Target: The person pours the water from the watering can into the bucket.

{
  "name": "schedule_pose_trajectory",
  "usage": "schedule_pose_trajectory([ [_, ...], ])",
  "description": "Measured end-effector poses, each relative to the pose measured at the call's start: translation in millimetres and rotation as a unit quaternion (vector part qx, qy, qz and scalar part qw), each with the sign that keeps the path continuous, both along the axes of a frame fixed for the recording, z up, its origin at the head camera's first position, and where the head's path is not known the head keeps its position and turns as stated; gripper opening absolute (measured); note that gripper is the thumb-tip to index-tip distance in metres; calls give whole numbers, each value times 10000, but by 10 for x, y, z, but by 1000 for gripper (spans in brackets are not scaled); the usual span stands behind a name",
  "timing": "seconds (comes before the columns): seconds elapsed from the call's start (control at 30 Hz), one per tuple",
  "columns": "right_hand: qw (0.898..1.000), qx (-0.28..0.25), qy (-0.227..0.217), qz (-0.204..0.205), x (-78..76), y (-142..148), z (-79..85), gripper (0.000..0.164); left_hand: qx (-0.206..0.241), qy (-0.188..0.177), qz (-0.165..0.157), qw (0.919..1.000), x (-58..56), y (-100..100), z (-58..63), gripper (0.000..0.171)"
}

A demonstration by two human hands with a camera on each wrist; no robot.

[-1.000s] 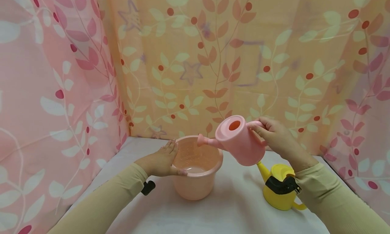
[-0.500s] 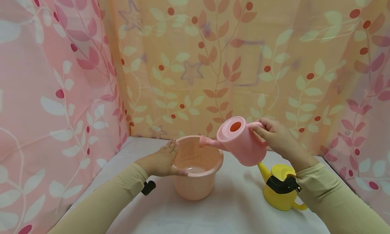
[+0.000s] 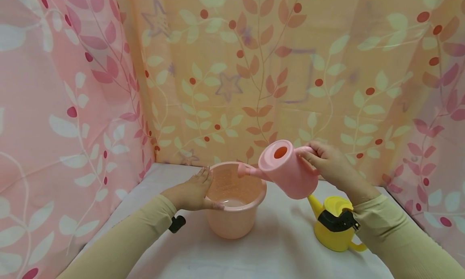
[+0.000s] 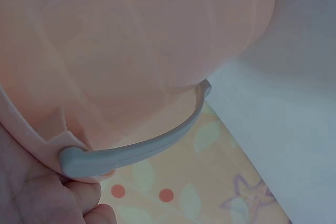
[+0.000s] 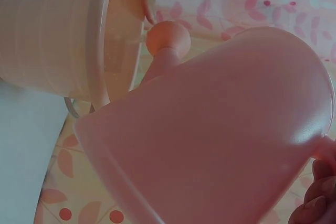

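In the head view my right hand (image 3: pixel 323 160) grips the handle of a pink watering can (image 3: pixel 296 174), fingers curled round it. The can is held tilted, and its rose (image 3: pixel 244 170) hangs over the mouth of a peach-coloured bucket (image 3: pixel 232 222). Fine specks show on the bucket's inner wall below the rose, and a pale glint lies at its bottom. My left hand (image 3: pixel 192 190) holds the bucket's left rim, thumb over the near edge. A grey bail handle (image 4: pixel 142 150) hangs beside the fingers (image 4: pixel 84 195) in the left wrist view.
A yellow watering can (image 3: pixel 332 234) stands on the white tabletop (image 3: pixel 276 250), partly behind the right wrist and its black strap (image 3: pixel 334 221). Leaf-patterned cloth (image 3: pixel 232 69) encloses the back and both sides.
Over the last second the pink watering can has shifted very slightly right and down. The left hand and bucket stay in place.
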State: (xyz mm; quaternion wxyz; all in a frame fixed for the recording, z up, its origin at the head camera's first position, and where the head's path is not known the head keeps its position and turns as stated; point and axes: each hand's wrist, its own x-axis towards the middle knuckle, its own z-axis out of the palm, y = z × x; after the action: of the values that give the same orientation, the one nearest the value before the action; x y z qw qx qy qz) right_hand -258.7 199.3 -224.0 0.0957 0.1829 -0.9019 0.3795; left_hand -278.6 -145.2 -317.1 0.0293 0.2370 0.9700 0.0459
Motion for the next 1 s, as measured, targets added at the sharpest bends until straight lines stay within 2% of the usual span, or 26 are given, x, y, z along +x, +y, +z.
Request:
schedule_pose_trajectory([
  [1.0, 9999, 143, 48, 71, 35, -9, -6, 37, -132, 6, 17, 9999, -1, 8, -3, 121],
])
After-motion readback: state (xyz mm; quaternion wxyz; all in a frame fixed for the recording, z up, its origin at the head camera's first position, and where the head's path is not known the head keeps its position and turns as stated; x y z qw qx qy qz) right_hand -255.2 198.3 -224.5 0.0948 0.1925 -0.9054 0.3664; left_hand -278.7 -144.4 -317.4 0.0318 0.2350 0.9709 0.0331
